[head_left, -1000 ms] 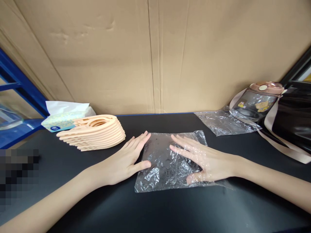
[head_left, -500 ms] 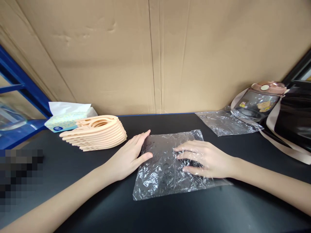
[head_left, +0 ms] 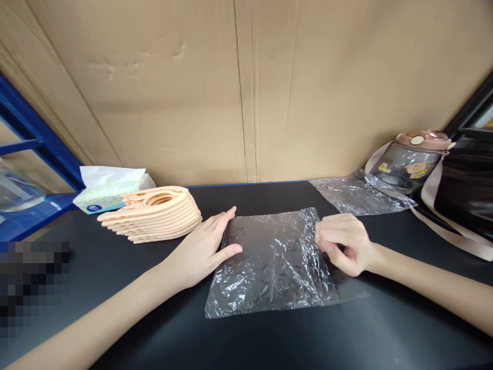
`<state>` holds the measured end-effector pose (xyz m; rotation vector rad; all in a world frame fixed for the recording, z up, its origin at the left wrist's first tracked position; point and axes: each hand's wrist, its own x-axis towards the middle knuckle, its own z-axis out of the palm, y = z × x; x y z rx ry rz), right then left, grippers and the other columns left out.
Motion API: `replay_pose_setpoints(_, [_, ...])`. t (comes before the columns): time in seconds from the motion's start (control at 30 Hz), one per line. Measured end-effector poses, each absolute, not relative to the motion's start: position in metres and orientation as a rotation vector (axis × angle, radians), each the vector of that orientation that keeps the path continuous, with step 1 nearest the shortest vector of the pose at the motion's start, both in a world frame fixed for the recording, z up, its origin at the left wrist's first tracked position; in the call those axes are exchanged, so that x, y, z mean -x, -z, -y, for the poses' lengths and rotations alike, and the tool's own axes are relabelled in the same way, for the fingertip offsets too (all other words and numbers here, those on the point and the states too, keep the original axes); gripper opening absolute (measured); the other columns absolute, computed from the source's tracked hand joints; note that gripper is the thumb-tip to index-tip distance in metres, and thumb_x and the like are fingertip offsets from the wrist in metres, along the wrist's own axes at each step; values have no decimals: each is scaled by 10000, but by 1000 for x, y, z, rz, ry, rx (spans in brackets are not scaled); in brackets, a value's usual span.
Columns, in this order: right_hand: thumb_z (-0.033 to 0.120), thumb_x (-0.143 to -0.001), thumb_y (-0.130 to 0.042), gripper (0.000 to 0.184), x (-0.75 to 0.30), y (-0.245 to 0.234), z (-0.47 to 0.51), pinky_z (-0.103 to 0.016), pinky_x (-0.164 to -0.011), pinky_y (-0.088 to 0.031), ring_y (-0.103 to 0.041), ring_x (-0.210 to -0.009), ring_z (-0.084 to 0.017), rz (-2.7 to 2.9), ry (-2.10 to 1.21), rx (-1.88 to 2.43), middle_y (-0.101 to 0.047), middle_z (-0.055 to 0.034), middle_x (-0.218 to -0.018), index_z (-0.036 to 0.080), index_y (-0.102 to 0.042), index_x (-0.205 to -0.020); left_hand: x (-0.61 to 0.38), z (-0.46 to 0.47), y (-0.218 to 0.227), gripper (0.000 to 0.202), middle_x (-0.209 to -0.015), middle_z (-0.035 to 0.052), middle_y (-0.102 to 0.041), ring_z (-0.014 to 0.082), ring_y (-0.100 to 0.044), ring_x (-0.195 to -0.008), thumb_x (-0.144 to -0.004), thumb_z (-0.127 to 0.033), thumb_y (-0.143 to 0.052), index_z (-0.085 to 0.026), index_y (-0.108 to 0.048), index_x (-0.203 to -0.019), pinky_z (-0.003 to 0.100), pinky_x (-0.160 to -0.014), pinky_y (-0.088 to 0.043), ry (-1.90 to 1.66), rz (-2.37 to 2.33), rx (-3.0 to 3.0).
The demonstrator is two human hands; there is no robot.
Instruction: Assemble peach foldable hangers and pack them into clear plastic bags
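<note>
A clear, crinkled plastic bag (head_left: 265,267) lies flat on the black table in front of me. My left hand (head_left: 208,246) rests open along its left edge, thumb over the film and the other fingers stretched out. At the bag's right edge my right hand (head_left: 342,244) is closed, its curled fingers against the bunched film there; the fingertips are partly hidden. Beyond my left hand sits a stack of peach-coloured hangers (head_left: 162,216).
A tissue pack (head_left: 111,190) stands behind the hangers. Another clear plastic bag (head_left: 358,198) lies at the back right, by a strapped water bottle (head_left: 408,164) and a dark bag (head_left: 468,190). Cardboard (head_left: 192,103) walls off the back; a blue frame (head_left: 46,139) stands left.
My right hand has gone from spread fingers over the plastic bag to a closed grip at its right edge. The film has bunched there. My left hand stays nearly still.
</note>
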<state>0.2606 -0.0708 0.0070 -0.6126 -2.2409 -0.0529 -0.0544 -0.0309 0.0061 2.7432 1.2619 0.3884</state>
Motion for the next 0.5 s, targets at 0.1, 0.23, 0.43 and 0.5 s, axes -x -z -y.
replay_pose_setpoints(0.1, [133, -841, -370, 296, -264, -7, 70, -265, -466, -299, -411, -433, -116, 2120, -10, 683, -480, 23, -481, 227, -386, -561, 56, 31, -5, 716, -1512, 125, -382, 294, -381, -1368, -951, -633, -284, -184, -202, -1503, 458, -1090, -357, -377, -1257, -2755])
replay_pose_setpoints(0.23, [232, -925, -385, 412, -268, -7, 66, -258, -484, -333, -455, -438, -104, 1951, -204, 856, -500, 17, -475, 206, -463, -522, 54, 32, -10, 757, -1514, 143, -375, 303, -358, -1385, -940, -666, -245, -159, -215, -1501, 467, -1096, -353, -333, -1281, -2761])
replay_pose_setpoints(0.43, [347, -947, -430, 505, -268, -4, 52, -262, -515, -376, -463, -429, -98, 1720, -458, 1071, -500, 22, -445, 203, -438, -463, 48, 38, -21, 804, -1482, 198, -405, 343, -357, -1382, -918, -691, -276, -114, -277, -1478, 511, -1067, -376, -350, -1264, -2927])
replay_pose_setpoints(0.5, [369, -953, -424, 502, -267, -3, 48, -257, -500, -390, -468, -420, -96, 1673, -519, 1084, -491, 27, -452, 208, -413, -477, 47, 42, -30, 729, -1439, 180, -468, 331, -419, -1343, -935, -649, -322, -134, -329, -1450, 488, -1042, -407, -460, -1227, -2992])
